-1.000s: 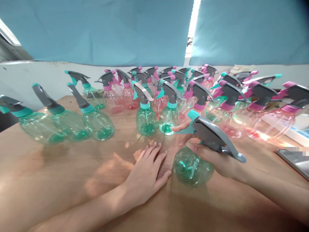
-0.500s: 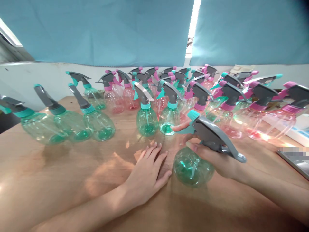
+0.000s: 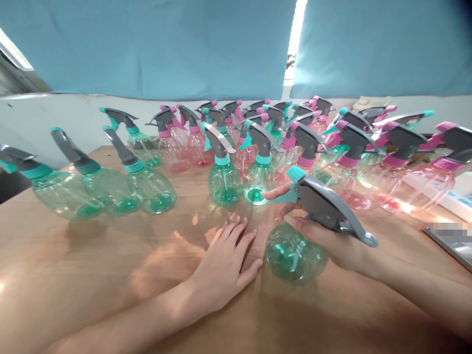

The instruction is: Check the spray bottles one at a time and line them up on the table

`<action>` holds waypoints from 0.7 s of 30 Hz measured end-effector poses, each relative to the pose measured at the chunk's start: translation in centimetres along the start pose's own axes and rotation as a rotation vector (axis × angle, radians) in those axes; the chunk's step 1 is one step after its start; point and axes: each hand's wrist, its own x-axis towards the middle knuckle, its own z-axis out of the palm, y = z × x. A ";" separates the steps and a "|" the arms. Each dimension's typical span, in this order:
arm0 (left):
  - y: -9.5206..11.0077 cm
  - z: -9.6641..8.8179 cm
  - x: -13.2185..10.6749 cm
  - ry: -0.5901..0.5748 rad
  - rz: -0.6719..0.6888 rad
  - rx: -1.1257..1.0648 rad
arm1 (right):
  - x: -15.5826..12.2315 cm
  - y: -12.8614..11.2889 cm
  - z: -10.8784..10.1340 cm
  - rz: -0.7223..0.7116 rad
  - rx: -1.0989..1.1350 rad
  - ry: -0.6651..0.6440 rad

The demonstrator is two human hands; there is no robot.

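My right hand (image 3: 313,231) is closed round the neck of a green spray bottle (image 3: 295,255) with a grey head and teal nozzle, its index finger stretched along the teal trigger. The bottle tilts slightly; whether its base touches the table I cannot tell. Flat on the wooden table (image 3: 110,309) lies my left hand (image 3: 228,260), fingers spread, holding nothing, just left of that bottle. Beyond my hands stand two more green spray bottles, one on the left (image 3: 224,184) and one on the right (image 3: 259,182).
Three green spray bottles (image 3: 151,191) line the left side. Several pink spray bottles (image 3: 354,182), mixed with green ones, crowd the back and right. A flat grey object (image 3: 452,246) lies at the right edge. Blue curtains (image 3: 165,49) hang behind.
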 end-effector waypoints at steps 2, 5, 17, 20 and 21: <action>0.0 0.0 0.0 -0.003 -0.001 0.004 | 0.0 0.2 0.0 -0.012 -0.014 0.005; 0.0 -0.1 0.0 -0.010 -0.004 0.007 | -0.1 0.4 0.0 -0.026 -0.027 0.017; 0.1 -0.2 0.0 -0.016 -0.003 0.010 | 0.2 -0.8 -0.1 0.058 0.003 -0.018; 0.2 -0.3 0.1 -0.021 -0.003 0.013 | 0.1 -0.7 -0.1 0.068 -0.006 -0.054; 0.2 -0.3 0.1 -0.020 -0.003 0.011 | 0.1 -0.6 -0.1 0.061 -0.005 -0.047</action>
